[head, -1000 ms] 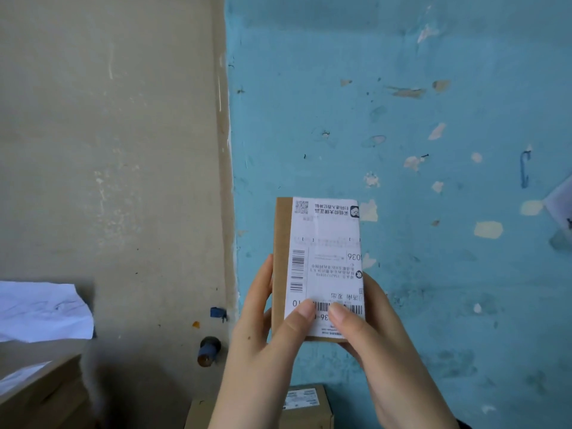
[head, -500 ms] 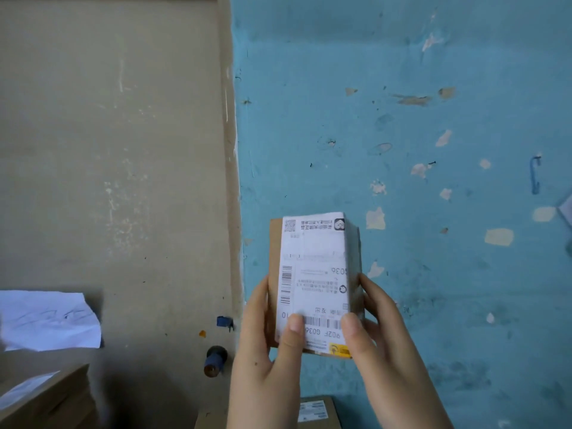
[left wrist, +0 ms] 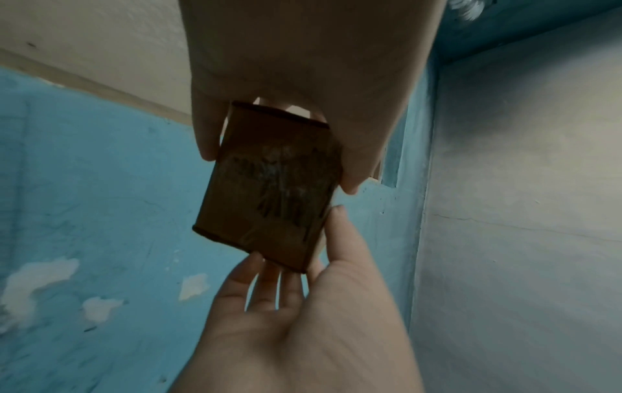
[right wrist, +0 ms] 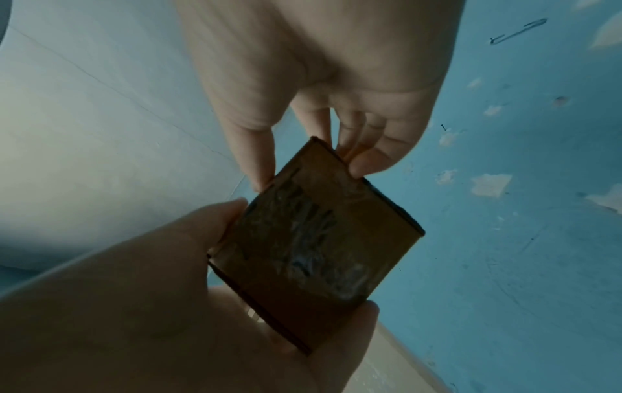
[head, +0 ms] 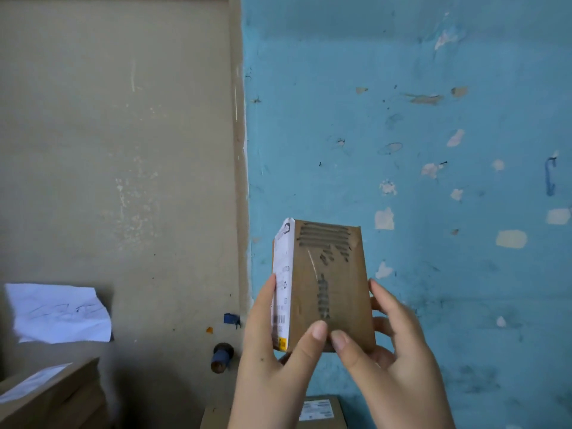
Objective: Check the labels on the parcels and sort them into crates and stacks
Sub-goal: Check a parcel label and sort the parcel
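Note:
I hold a small brown cardboard parcel (head: 331,289) upright in front of the wall, between both hands. Its white shipping label (head: 283,289) is on the narrow left side, seen edge-on. The broad face toward me is bare cardboard with grey torn-tape marks. My left hand (head: 291,314) grips the left edge, thumb on the front face and fingers along the label side. My right hand (head: 356,314) grips the right edge, its thumb beside the left thumb and its fingers behind. The left wrist view shows the parcel (left wrist: 269,186) and the right wrist view shows it (right wrist: 323,247), dark and pinched between both hands.
A labelled cardboard box (head: 318,411) lies below my hands. More boxes (head: 52,394) are stacked at the lower left, under a crumpled white paper (head: 58,314). A blue-capped pipe stub (head: 221,357) sticks out where the beige wall meets the peeling blue wall (head: 433,150).
The parcel has turned in my hands: the labelled face swung to the left side and the bare taped face now faces me. Both thumbs shifted onto that face.

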Motion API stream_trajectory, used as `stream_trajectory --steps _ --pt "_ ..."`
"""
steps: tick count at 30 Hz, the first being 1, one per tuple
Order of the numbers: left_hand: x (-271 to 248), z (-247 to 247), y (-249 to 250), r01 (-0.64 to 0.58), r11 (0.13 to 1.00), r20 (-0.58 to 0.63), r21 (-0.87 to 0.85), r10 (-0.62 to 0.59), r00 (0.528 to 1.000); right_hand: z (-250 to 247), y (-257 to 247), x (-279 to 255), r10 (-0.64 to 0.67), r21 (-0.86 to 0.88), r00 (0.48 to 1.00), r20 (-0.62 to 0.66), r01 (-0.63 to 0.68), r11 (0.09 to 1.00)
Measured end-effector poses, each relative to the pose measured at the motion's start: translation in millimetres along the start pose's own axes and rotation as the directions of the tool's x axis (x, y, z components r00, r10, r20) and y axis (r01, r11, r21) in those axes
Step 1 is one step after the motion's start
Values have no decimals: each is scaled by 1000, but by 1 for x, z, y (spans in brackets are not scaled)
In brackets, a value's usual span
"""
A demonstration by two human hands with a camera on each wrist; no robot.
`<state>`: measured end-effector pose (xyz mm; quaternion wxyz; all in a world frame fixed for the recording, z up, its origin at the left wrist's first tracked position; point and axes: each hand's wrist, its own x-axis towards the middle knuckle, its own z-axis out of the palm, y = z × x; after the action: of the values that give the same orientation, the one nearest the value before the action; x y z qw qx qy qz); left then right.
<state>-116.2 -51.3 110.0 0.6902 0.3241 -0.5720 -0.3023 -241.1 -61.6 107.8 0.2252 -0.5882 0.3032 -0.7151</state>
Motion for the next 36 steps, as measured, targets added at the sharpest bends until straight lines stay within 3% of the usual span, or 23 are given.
stream_trajectory --steps 3,7,11,20,28,36 --pt "0 -1 -1 30 994 12 -105 -29 1000 0 -3 0 20 8 998 59 -20 1000" --pt "0 -3 -1 25 975 24 -219 -20 999 -2 -4 -1 120 114 957 263 -154 981" --pt "-2 -3 0 29 965 42 -261 -19 999 -3 -8 1 151 188 941 303 -214 959" --pt "-2 -7 1 17 971 97 -240 7 995 -4 -3 2 174 227 969 175 -212 951" --pt "-2 -5 3 25 973 99 -231 -2 995 -5 -2 3 163 212 973 161 -196 957" --pt "-2 -1 1 -22 998 -67 -58 18 998 -5 2 0 103 148 988 112 -119 982"
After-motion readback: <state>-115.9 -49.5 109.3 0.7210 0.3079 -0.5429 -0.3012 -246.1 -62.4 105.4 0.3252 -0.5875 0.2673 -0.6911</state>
